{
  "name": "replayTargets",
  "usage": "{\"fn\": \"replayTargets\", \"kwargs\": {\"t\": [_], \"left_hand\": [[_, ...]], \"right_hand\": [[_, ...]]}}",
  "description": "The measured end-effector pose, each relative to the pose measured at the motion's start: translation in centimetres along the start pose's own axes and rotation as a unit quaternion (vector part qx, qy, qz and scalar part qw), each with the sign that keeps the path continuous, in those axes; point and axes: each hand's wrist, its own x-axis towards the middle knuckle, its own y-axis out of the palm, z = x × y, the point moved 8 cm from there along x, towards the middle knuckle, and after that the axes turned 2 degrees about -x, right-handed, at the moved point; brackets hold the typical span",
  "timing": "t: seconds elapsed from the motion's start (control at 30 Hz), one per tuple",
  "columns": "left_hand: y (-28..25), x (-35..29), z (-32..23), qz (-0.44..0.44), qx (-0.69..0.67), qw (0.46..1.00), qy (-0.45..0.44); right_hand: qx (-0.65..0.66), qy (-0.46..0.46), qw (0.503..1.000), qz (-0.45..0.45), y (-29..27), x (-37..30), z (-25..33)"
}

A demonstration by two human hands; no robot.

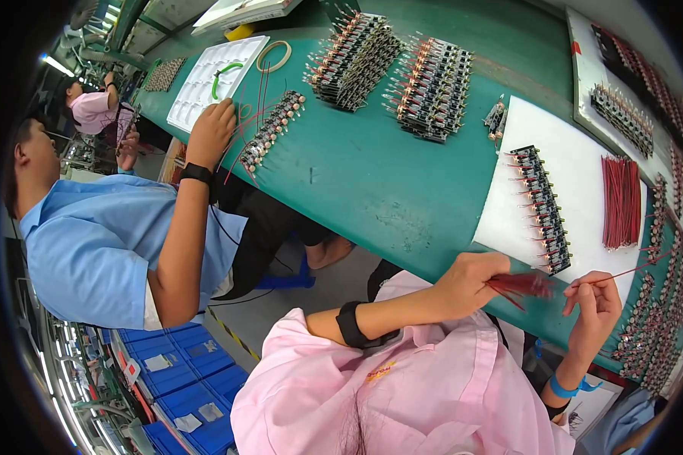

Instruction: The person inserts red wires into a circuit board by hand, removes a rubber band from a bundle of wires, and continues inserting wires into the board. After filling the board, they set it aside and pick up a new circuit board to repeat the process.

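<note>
My left hand (pixel 470 282), with a black band at its wrist, is closed round a bunch of thin red wires (pixel 520 286) whose free ends are blurred. To its right, my right hand (pixel 596 302) pinches a single red wire (pixel 630 271) between thumb and fingertips; the wire stretches off to the right. Just beyond my hands, a row of small dark circuit boards (pixel 540 211) with red wires attached lies on a white foam sheet (pixel 501 216). A neat bundle of red wires (pixel 621 203) rests on the same sheet, right of the boards.
Stacks of boards (pixel 432 89) stand farther back on the green table (pixel 364 182). At left, a co-worker's hand (pixel 212 133) is beside a white tray (pixel 197 91), green-handled cutters (pixel 218 79) and a board row (pixel 269 130). More wired boards (pixel 660 318) crowd the right edge.
</note>
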Motion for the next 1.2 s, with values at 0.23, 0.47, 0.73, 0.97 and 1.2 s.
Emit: {"fn": "replayTargets", "kwargs": {"t": [0.23, 0.47, 0.73, 0.97, 1.2], "left_hand": [[1.6, 2.1, 0.6, -0.063, -0.166, 0.97, -0.169], [5.0, 3.3, 1.2, 0.007, -0.203, 0.955, -0.218], [4.7, 2.9, 1.5, 0.012, -0.179, 0.96, -0.213], [4.4, 2.7, 1.0, 0.004, -0.178, 0.958, -0.226], [4.3, 2.7, 0.7, -0.002, -0.151, 0.969, -0.198]], "right_hand": [[0.014, 0.046, 0.999, 0.02, 1.8, 1.8, -0.8], [0.108, 0.035, 0.992, 0.05, 2.1, 2.1, -1.6], [0.022, -0.006, 0.997, 0.071, 2.1, 1.8, -2.0], [0.024, -0.017, 0.998, 0.048, 2.2, 1.9, -1.6], [0.009, -0.032, 0.999, 0.025, 2.1, 1.7, -1.4]]}}
